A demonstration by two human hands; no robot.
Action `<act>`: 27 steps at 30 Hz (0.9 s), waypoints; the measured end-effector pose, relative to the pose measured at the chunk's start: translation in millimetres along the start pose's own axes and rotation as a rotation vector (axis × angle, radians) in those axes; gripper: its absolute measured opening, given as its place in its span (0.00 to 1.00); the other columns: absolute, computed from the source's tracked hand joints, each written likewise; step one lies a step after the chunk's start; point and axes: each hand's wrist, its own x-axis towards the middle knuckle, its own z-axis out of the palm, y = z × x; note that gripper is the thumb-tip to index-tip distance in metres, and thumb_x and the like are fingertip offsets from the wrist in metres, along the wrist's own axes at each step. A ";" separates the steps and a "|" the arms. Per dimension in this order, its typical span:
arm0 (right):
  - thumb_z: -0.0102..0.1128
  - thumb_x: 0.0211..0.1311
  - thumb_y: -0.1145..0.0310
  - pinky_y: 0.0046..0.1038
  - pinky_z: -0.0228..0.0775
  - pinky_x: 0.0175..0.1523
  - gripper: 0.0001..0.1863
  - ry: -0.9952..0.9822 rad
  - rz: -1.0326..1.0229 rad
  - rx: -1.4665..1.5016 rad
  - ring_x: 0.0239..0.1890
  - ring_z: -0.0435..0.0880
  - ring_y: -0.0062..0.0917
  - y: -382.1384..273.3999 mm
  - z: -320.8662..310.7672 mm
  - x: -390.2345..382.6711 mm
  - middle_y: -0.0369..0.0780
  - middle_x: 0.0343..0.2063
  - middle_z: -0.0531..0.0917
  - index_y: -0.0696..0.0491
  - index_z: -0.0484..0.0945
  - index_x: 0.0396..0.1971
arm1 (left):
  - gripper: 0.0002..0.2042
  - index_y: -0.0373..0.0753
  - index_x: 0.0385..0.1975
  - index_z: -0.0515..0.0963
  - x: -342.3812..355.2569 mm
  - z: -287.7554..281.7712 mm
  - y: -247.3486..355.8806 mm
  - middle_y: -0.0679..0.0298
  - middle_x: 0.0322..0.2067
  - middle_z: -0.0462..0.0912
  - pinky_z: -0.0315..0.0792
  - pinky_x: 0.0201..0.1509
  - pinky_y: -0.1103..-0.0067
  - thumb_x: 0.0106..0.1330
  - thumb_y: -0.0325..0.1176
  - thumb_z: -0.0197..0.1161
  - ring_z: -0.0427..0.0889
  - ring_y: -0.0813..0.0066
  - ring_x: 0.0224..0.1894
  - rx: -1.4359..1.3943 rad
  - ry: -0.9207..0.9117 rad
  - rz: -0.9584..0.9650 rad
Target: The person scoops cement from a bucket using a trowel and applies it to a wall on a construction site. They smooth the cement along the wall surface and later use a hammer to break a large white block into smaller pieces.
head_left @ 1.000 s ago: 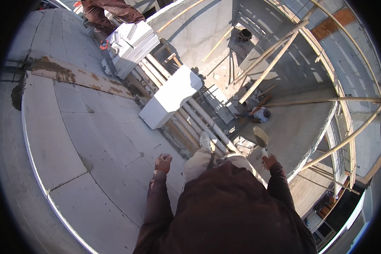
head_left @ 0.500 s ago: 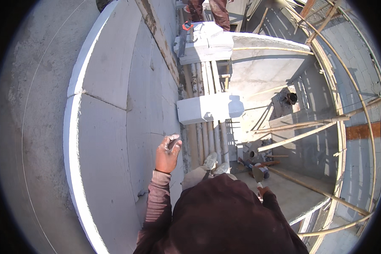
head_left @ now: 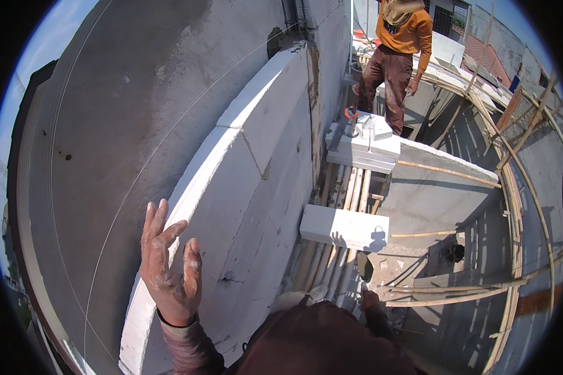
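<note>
Holding the trowel [head_left: 365,267], my right grip [head_left: 370,300] seems closed round its handle. My left grip [head_left: 172,272] is up by the top of the pale wall [head_left: 231,181], its fingers apart and empty (I can't tell if it touches). I think it's best to keep the blade steady and step with care. A white block [head_left: 322,222] lies across long poles [head_left: 354,187] ahead. Past it sits a block stack [head_left: 364,150], with a person [head_left: 406,31] in orange behind. A grey wall [head_left: 441,194] drops away on my right.
</note>
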 end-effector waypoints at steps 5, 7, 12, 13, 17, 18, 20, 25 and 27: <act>0.45 0.73 0.52 0.27 0.71 0.22 0.23 -0.002 -0.557 0.227 0.23 0.80 0.23 -190.6 -29.8 -22.2 0.40 0.28 0.79 0.61 0.74 0.44 | 0.17 0.32 0.50 0.77 -11.1 -20.2 -31.0 0.49 0.54 0.79 0.66 0.66 0.56 0.67 0.36 0.63 0.73 0.49 0.63 0.244 -0.021 -0.060; 0.48 0.73 0.53 0.26 0.72 0.25 0.22 -0.008 -0.739 0.258 0.21 0.79 0.22 -265.4 -46.3 -21.0 0.40 0.27 0.79 0.60 0.73 0.47 | 0.18 0.30 0.51 0.76 -11.0 -20.9 -28.8 0.49 0.53 0.80 0.69 0.64 0.58 0.67 0.37 0.63 0.77 0.50 0.60 0.203 -0.052 -0.195; 0.53 0.71 0.57 0.30 0.74 0.31 0.19 0.163 -1.128 0.147 0.25 0.83 0.28 -442.3 -76.6 -37.6 0.45 0.29 0.82 0.58 0.71 0.50 | 0.19 0.31 0.54 0.74 -5.2 -14.6 -25.1 0.47 0.46 0.82 0.76 0.56 0.60 0.64 0.29 0.65 0.83 0.52 0.50 0.000 -0.031 -0.353; 0.54 0.71 0.58 0.33 0.74 0.34 0.19 0.191 -1.102 0.106 0.29 0.84 0.34 -466.3 -87.0 -27.6 0.48 0.31 0.82 0.58 0.71 0.50 | 0.18 0.30 0.51 0.76 -1.5 -8.1 -23.7 0.45 0.45 0.82 0.75 0.58 0.60 0.63 0.30 0.65 0.83 0.52 0.50 0.031 -0.026 -0.304; 0.58 0.68 0.59 0.38 0.74 0.46 0.19 0.312 -1.386 -0.146 0.41 0.84 0.46 -576.7 -119.7 -20.8 0.51 0.38 0.83 0.58 0.73 0.50 | 0.20 0.28 0.54 0.74 5.7 -21.7 -8.4 0.46 0.46 0.80 0.73 0.59 0.64 0.67 0.35 0.63 0.82 0.55 0.49 0.167 -0.140 -0.408; 0.59 0.68 0.58 0.38 0.73 0.49 0.20 0.327 -1.430 -0.236 0.44 0.83 0.46 -595.3 -135.0 -23.4 0.50 0.39 0.84 0.57 0.74 0.50 | 0.19 0.30 0.53 0.74 -4.5 -24.0 -11.4 0.46 0.50 0.78 0.72 0.60 0.63 0.66 0.32 0.63 0.80 0.52 0.52 0.165 -0.149 -0.367; 0.60 0.66 0.56 0.38 0.73 0.51 0.21 0.399 -1.539 -0.440 0.44 0.83 0.45 -646.4 -168.0 -35.1 0.49 0.40 0.84 0.56 0.76 0.51 | 0.17 0.33 0.52 0.76 1.3 -30.9 -18.2 0.47 0.58 0.76 0.70 0.61 0.62 0.64 0.26 0.63 0.75 0.48 0.58 0.166 -0.215 -0.290; 0.60 0.65 0.51 0.38 0.74 0.52 0.23 0.301 -1.443 -0.944 0.47 0.83 0.44 -769.8 -214.0 -68.5 0.49 0.42 0.85 0.54 0.81 0.50 | 0.16 0.30 0.51 0.76 12.9 -24.0 -23.1 0.45 0.56 0.76 0.72 0.57 0.63 0.62 0.25 0.63 0.76 0.46 0.55 0.141 -0.261 -0.361; 0.60 0.65 0.50 0.40 0.73 0.53 0.24 0.237 -1.407 -1.057 0.48 0.83 0.45 -802.7 -203.2 -87.8 0.49 0.43 0.85 0.53 0.81 0.51 | 0.16 0.30 0.51 0.76 17.5 -24.0 -22.5 0.45 0.55 0.77 0.72 0.57 0.62 0.62 0.25 0.63 0.77 0.46 0.55 0.124 -0.249 -0.364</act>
